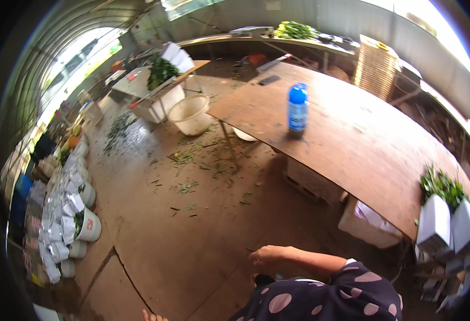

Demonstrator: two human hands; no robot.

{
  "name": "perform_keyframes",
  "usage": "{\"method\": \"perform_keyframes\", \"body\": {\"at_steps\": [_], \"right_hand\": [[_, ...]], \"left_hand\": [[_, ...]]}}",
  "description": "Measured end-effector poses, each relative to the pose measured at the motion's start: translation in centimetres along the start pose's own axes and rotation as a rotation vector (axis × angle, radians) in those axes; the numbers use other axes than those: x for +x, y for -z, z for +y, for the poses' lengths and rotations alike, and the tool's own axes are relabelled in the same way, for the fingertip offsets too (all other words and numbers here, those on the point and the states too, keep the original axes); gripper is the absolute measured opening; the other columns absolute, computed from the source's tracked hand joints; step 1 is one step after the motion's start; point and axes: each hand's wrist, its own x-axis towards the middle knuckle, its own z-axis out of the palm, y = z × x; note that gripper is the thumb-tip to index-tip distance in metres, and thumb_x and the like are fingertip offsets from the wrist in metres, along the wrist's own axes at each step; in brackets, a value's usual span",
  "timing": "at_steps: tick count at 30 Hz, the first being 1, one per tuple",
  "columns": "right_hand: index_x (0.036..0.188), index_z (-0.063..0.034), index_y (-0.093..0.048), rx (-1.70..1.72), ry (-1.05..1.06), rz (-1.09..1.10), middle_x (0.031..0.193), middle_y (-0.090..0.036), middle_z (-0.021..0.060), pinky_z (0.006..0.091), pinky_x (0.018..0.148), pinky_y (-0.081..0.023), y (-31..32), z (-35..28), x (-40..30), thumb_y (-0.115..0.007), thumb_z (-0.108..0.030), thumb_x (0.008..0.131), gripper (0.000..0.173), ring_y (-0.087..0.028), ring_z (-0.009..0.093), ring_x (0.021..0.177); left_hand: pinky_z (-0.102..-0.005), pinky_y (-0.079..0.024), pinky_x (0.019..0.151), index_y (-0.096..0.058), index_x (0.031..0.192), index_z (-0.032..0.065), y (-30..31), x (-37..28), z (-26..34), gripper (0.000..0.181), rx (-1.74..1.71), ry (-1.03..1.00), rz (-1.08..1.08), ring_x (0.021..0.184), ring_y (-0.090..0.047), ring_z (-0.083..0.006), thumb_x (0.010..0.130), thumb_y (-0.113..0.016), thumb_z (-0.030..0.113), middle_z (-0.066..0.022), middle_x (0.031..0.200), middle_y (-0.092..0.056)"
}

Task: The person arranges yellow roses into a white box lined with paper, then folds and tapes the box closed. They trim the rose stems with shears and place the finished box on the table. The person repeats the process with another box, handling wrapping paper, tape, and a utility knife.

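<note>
My right hand [266, 256] hangs over the concrete floor in front of my dark spotted top, its fingers curled; I cannot tell whether anything is in it. Of my left hand [154, 316], only some fingertips show at the bottom edge. Before me stands a large wooden table [339, 140], with a blue bottle with a blue cap [298, 108] upright near its left side. A dark phone-like slab [269, 80] lies farther back. At the table's right end are leafy stems [443, 186] in white wraps [434, 224].
White buckets [88, 224] with wrapped bunches line the left side. Cut leaves and stems [187, 156] litter the floor near a round cream tub [190, 114]. A smaller table [138, 82] holds greenery at the back. Boxes [365, 224] stand beneath the large table.
</note>
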Motion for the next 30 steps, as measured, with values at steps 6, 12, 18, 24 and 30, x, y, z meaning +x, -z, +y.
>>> {"method": "perform_keyframes", "body": {"at_steps": [6,12,18,24,30], "right_hand": [[0.108,-0.0114,-0.058,0.236,-0.154,0.061,0.104,-0.060,0.0124,0.0358,0.084,-0.043,12.9,1.1,10.3,-0.049,-0.034,0.084,0.034,-0.055,0.029,0.099],[0.101,-0.0062,-0.059,0.296,-0.300,0.565,0.089,-0.062,0.0103,0.0293,0.075,-0.046,28.0,10.7,22.8,-0.054,-0.014,0.081,0.022,-0.059,0.019,0.084],[0.102,-0.0009,-0.056,0.559,-0.137,1.292,0.090,-0.062,0.0089,0.0266,0.072,-0.047,48.7,20.3,38.9,-0.049,-0.004,0.082,0.021,-0.060,0.015,0.081],[0.093,-0.0054,-0.059,-0.019,-0.476,1.498,0.096,-0.057,0.0143,0.0373,0.081,-0.043,65.1,29.9,53.3,-0.050,-0.007,0.076,0.019,-0.053,0.031,0.093],[0.090,-0.0071,-0.060,-0.105,-0.761,1.569,0.097,-0.056,0.0111,0.0371,0.081,-0.043,69.8,37.9,59.8,-0.049,-0.005,0.074,0.019,-0.051,0.030,0.094]], "left_hand": [[-0.0236,-0.036,0.062,-0.041,0.123,0.0051,-3.9,28.6,-4.0,0.046,0.278,0.304,-0.298,0.071,-0.044,-0.0095,0.084,-0.056,0.025,-0.0030,0.087,-0.051],[-0.0222,-0.038,0.071,-0.044,0.121,0.0042,-5.3,53.6,-10.0,0.043,0.564,0.537,-0.578,0.076,-0.046,-0.0105,0.085,-0.055,0.025,-0.0054,0.091,-0.053],[-0.0219,-0.038,0.070,-0.045,0.120,0.0027,1.1,70.6,-7.2,0.040,0.823,0.476,-0.203,0.074,-0.047,-0.0101,0.085,-0.054,0.021,-0.0055,0.091,-0.055],[-0.0263,-0.039,0.068,-0.039,0.127,0.0050,7.5,83.2,-8.0,0.036,0.800,0.399,0.183,0.075,-0.046,-0.0126,0.093,-0.040,0.018,-0.0024,0.097,-0.053],[-0.0263,-0.042,0.071,-0.044,0.121,0.0022,6.5,111.9,-12.3,0.036,1.037,0.523,-0.085,0.078,-0.050,-0.0156,0.091,-0.045,0.023,-0.0080,0.096,-0.054]]}}
